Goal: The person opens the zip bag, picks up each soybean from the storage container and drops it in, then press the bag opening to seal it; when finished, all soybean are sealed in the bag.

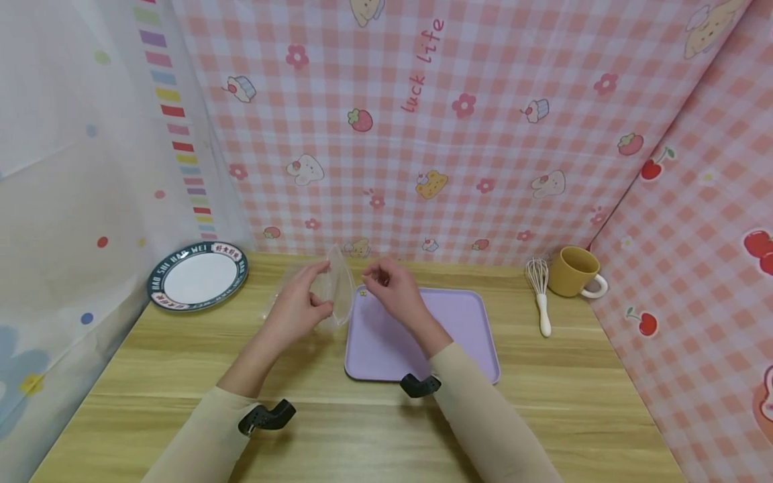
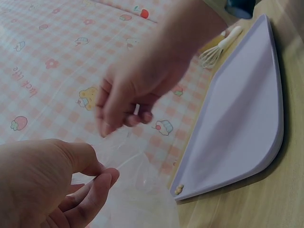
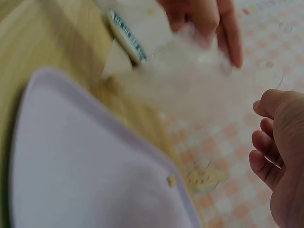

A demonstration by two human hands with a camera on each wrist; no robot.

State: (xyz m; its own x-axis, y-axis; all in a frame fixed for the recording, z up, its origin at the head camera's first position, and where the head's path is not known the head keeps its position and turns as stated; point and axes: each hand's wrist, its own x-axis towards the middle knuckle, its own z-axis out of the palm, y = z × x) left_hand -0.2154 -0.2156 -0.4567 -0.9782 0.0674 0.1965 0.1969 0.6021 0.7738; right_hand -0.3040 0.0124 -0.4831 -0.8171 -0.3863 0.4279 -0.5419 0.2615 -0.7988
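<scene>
Dotted white cloth [image 1: 60,134] at left, pink gingham [image 1: 423,151] behind wood-grain table [image 1: 338,429]; dark-rimmed plate [image 1: 202,278]; clear, crinkled plastic bag [image 1: 341,288] pinched in left hand [image 1: 296,302], near lilac tray [image 1: 465,329]; right hand [image 1: 394,287] alongside, fingers curled, cannot tell whether grasping anything.

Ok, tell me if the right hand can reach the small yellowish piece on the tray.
Likely yes: the right hand hovers near the yellowish piece, which lies uncovered in a corner of the tray, with the clear bag beside it.
</scene>
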